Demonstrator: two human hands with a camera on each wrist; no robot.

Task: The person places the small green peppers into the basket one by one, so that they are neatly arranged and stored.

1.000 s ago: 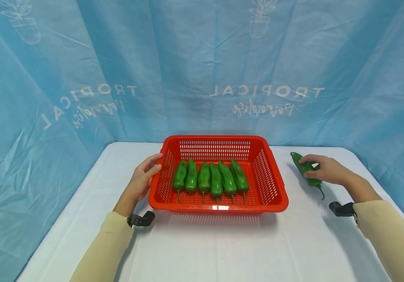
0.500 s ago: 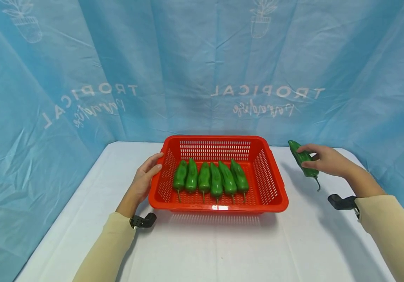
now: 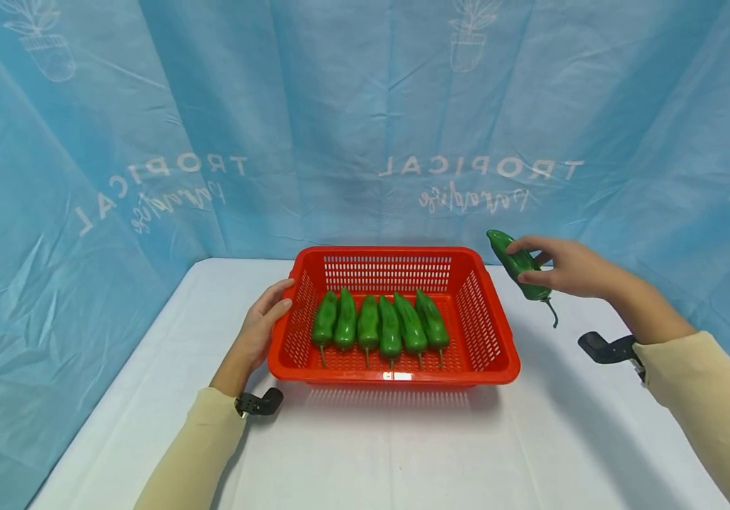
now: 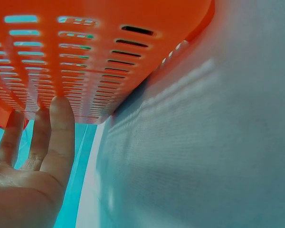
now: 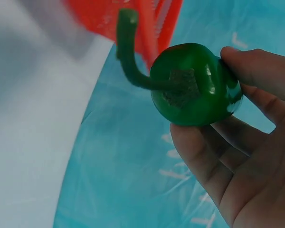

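Note:
My right hand (image 3: pixel 571 268) holds a long green chili pepper (image 3: pixel 516 263) above the table, right of the basket's far corner. Its tip points up and left, and its curved stem hangs down. In the right wrist view, the thumb and fingers pinch the pepper (image 5: pixel 194 85) from opposite sides, stem end toward the camera. My left hand (image 3: pixel 256 329) rests at the left side of a red plastic basket (image 3: pixel 396 377). The left wrist view shows straight fingers (image 4: pixel 59 128) against the basket's slotted outer wall (image 4: pixel 80 61). Several green chili peppers (image 3: pixel 367 322) lie in a row inside the basket, stems toward me.
The basket stands on a table with a white cloth (image 3: pixel 365 453). A blue printed curtain (image 3: pixel 352 127) hangs behind the table and along its sides. Inside the basket, the bare red floor (image 3: pixel 460 340) shows right of the pepper row.
My right hand has lifted the chili pepper off the table and carried it left toward the basket. The left hand, the basket and the peppers in it have stayed in place.

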